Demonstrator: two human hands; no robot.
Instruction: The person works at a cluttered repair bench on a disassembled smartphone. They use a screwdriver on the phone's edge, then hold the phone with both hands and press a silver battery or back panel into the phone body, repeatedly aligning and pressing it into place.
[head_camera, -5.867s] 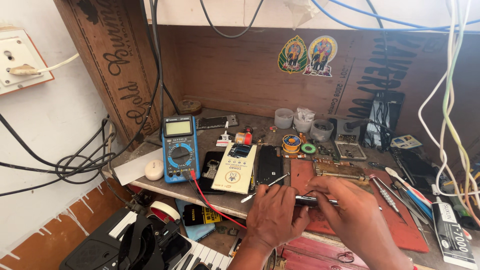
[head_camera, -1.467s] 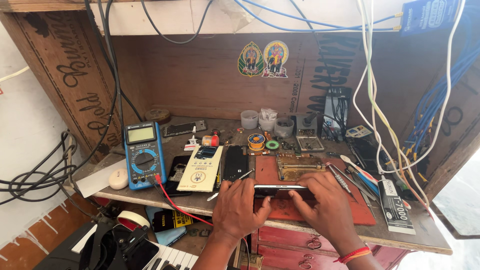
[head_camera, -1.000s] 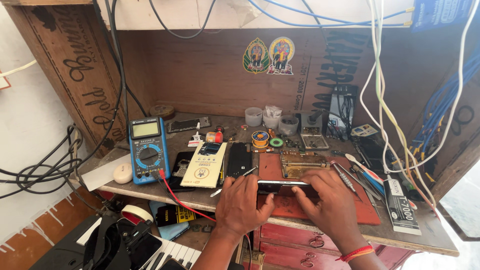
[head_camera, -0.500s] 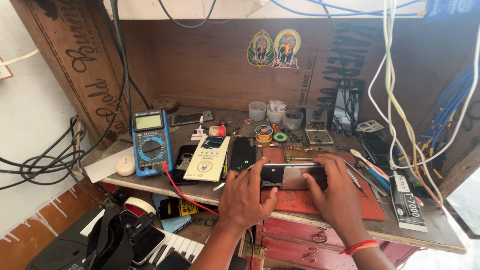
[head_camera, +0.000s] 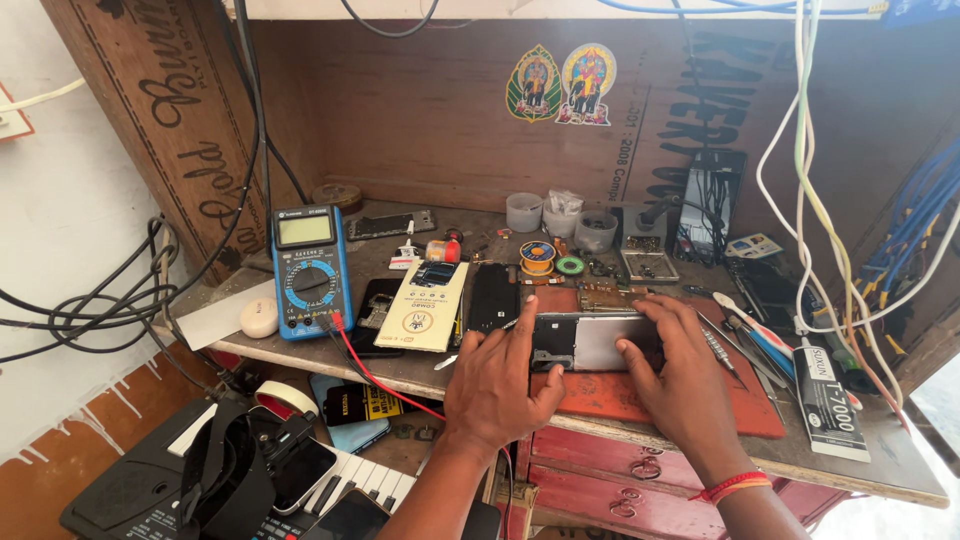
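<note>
— What's off to the left of my hands?
— A blue digital multimeter (head_camera: 310, 270), upright on the wooden tabletop (head_camera: 420, 365).
— And the hands?
— My left hand (head_camera: 500, 385) and right hand (head_camera: 680, 370) are apart, together clamping the opened silver-backed phone (head_camera: 595, 342) between them, over a red mat (head_camera: 640, 398).

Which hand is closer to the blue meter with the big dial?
The left hand. It sits toward the left of the bench, with only the cream card between it and the blue meter. The right hand is farther off, on the other side of the opened phone.
</note>
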